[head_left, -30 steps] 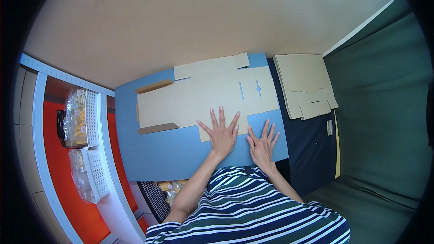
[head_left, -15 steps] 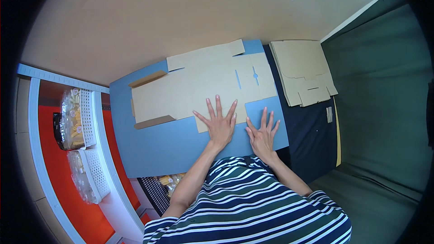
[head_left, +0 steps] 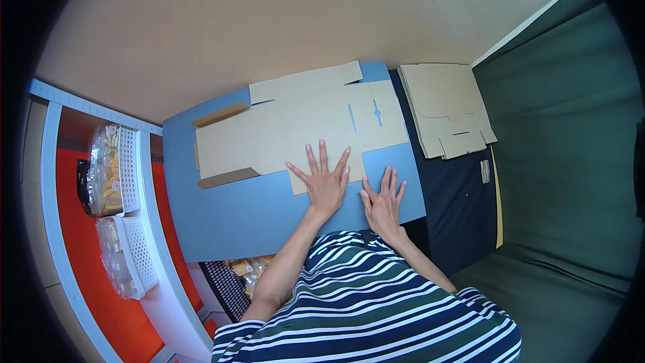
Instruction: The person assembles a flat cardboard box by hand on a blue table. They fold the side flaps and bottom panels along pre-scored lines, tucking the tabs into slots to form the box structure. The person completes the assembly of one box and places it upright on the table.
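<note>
An unfolded cardboard box blank (head_left: pixel 275 131) lies across the blue tabletop (head_left: pixel 235 228), with two of its left-hand flaps bent upward and slots cut near its right end. My left hand (head_left: pixel 326 187) rests palm down with fingers spread over the blank's near edge and a small near flap. Beside that flap, my right hand (head_left: pixel 384 207) lies on the blue surface just to the right, its fingers stretched out. Neither hand grasps anything.
Folded cardboard blanks (head_left: pixel 447 104) are stacked on a dark cloth (head_left: pixel 460 208) to the right. White perforated baskets (head_left: pixel 139 255) with clear packages stand on a shelf at left. A black basket (head_left: pixel 228 289) sits under the table's near edge. A wall borders the far side.
My right hand has shifted slightly left, and its fingers have drawn closer together. My left hand stays on the blank, which lies as before.
</note>
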{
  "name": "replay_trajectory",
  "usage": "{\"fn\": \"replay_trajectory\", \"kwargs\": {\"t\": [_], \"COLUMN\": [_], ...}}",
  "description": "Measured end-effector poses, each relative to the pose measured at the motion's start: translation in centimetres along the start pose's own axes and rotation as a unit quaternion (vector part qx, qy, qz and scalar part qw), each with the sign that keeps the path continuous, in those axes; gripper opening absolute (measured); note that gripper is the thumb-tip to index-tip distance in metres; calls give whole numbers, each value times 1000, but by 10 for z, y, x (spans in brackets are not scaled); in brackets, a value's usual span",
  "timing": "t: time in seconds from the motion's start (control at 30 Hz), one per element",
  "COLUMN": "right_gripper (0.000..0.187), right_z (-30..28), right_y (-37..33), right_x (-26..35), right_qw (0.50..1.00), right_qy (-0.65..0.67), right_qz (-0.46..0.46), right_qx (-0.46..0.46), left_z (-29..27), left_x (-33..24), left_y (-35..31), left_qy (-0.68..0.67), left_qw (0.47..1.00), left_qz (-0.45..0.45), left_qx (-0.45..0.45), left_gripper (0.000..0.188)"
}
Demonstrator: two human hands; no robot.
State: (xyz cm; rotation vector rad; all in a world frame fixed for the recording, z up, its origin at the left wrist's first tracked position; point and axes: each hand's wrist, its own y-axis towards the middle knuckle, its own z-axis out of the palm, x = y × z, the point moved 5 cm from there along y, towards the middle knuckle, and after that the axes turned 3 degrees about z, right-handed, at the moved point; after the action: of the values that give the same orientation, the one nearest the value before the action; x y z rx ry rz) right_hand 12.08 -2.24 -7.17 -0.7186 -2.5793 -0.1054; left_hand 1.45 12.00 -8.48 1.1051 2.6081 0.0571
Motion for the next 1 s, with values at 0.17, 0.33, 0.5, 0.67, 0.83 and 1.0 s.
{"fn": "replay_trajectory", "kwargs": {"t": [0.17, 0.33, 0.5, 0.67, 0.83, 1.0], "right_gripper": [41, 47, 57, 58, 60, 61], "right_z": [12, 31, 36, 61, 59, 59], "right_y": [35, 62, 51, 39, 44, 43], "right_x": [34, 74, 98, 93, 96, 96], "right_qw": [995, 980, 977, 975, 974, 974], "right_qy": [75, 172, 5, -29, -8, -14], "right_qz": [-64, -29, -113, -133, -103, -110], "right_qx": [4, 93, 178, 175, 203, 197], "left_z": [-2, -2, -2, -11, -32, -39], "left_x": [5, 31, 75, 87, 87, 79], "left_y": [-1, -8, -15, -35, -70, -88], "left_qy": [-73, -310, -688, -588, -251, -152], "left_qw": [997, 947, 706, 785, 949, 980], "left_qz": [9, 17, -129, -135, -67, -31], "left_qx": [7, -83, -107, -140, -178, -128], "left_gripper": [62, 83, 90, 65, 44, 50]}}
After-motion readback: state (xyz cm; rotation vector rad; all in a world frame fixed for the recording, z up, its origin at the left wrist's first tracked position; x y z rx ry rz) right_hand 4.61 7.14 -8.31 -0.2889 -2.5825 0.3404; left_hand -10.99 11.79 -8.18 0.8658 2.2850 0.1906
